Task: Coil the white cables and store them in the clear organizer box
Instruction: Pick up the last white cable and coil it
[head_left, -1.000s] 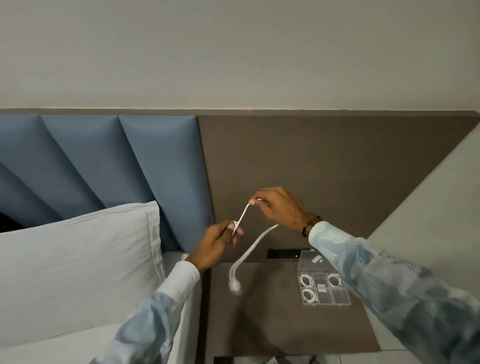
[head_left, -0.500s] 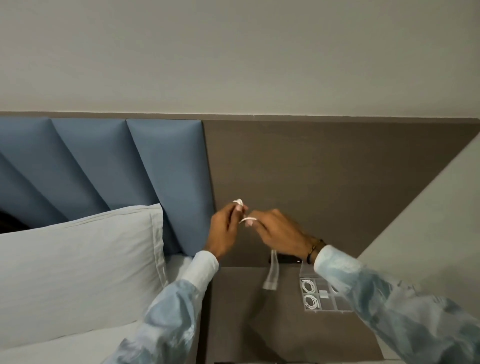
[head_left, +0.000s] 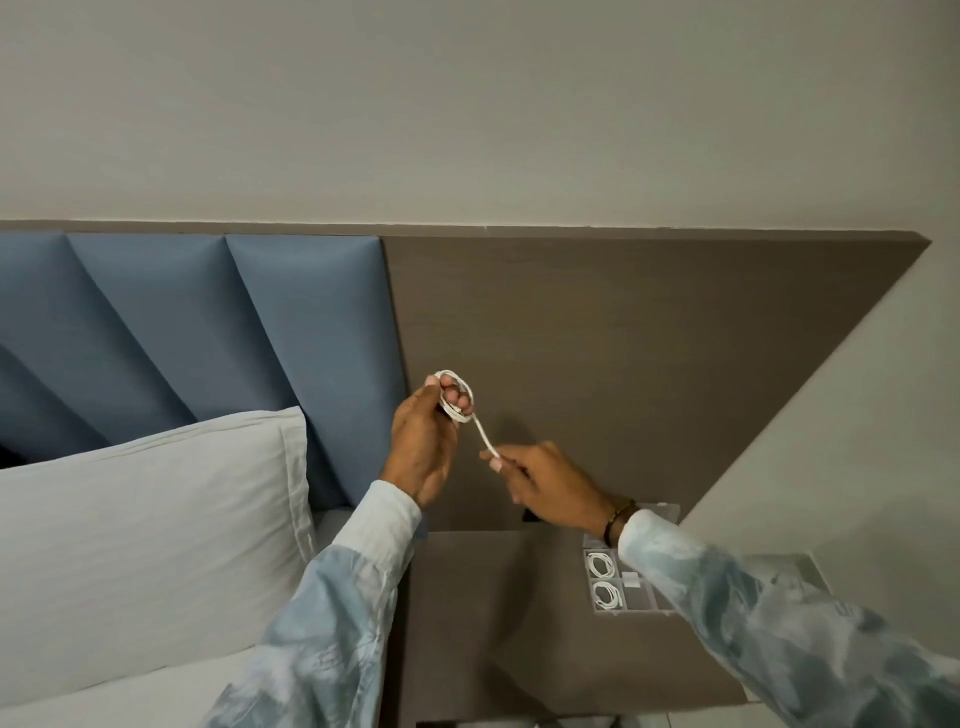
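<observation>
Cable (head_left: 457, 399) is wound in a small coil around the fingers of the left hand (head_left: 423, 447), which close on it so the loops do not fall apart. The right hand (head_left: 545, 480) pinches the free end tight, probably to guide the last turn. Organizer box (head_left: 631, 597) lies open on the table (head_left: 493, 623) just below, two coils already inside

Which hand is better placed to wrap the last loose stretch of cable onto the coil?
The right hand. It pinches the free end of the white cable, while the left hand has the coil wound around its fingers and serves as the spool.
</observation>
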